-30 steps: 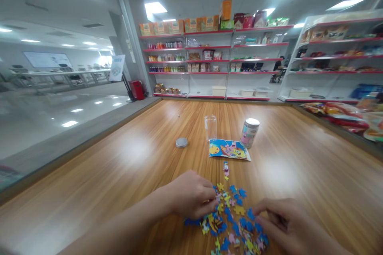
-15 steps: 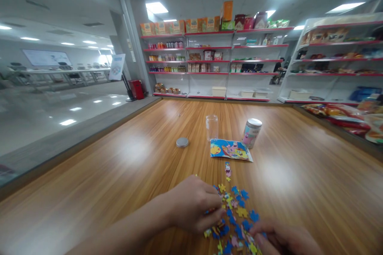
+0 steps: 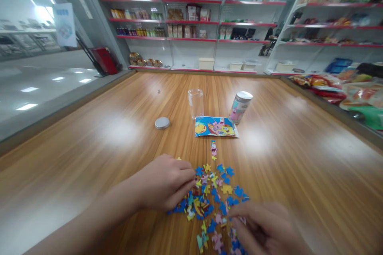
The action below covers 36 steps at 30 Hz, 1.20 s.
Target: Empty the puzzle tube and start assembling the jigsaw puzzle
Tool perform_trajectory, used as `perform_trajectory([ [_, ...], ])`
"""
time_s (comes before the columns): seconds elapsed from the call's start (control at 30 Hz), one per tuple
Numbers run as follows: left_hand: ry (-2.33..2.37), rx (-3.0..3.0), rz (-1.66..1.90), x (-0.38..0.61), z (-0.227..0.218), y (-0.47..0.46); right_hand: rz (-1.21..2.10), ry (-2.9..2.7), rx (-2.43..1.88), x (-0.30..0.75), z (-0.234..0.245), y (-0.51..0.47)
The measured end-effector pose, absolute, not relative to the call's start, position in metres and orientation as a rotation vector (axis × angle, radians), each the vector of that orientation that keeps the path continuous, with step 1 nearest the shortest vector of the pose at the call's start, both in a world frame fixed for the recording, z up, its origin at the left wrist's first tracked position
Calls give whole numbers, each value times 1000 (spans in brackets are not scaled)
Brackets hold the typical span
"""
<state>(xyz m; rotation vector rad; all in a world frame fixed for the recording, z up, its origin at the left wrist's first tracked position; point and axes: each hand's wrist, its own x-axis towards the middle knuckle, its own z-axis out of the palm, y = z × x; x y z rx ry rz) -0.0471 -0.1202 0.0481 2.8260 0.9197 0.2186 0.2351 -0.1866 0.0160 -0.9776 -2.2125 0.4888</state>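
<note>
Loose jigsaw puzzle pieces (image 3: pixel 223 208) in blue, yellow and pink lie in a heap at the near middle of the table. My left hand (image 3: pixel 167 181) rests over the heap's left side, fingers curled down and together; whatever is under them is hidden. At the right side, my right hand (image 3: pixel 266 225) has thumb and index finger drawn close together among the pieces. I cannot make out what is between their tips. A short joined strip of pieces (image 3: pixel 213 149) lies beyond the heap, below a colourful cartoon picture sheet (image 3: pixel 214 127).
Behind the sheet stand a clear open jar (image 3: pixel 196 104) and a printed can with a pale lid (image 3: pixel 240 107). A round silver lid (image 3: pixel 162 123) lies to the left. Stocked shelves (image 3: pixel 191 40) line the far side, and packaged goods (image 3: pixel 326 87) sit past the table's right edge.
The view has tipped downward. My left hand has shifted left across the heap, uncovering more pieces. My right hand has moved slightly left and stays by the pieces.
</note>
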Motion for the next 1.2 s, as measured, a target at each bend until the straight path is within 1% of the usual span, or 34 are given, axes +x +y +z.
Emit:
perform_trajectory([
  [0.17,820,2666,169,-43,45,-123,530,-2233,-1038,252,27,-174],
  [0.5,737,2606,96,-38,37,-127,734,-2248,-1041,259,26,-165],
  [0.67,702,2573,128,-37,37,-130,736,-2342,-1075,261,26,-163],
  [0.9,681,2568,143,-35,40,-131,785,-2544,-870,258,35,-166],
  [1.07,629,2653,202,-28,44,-139,756,-2537,-921,258,34,-166],
  [1.2,552,2701,137,-22,43,-144,798,-2502,-949,258,31,-166],
])
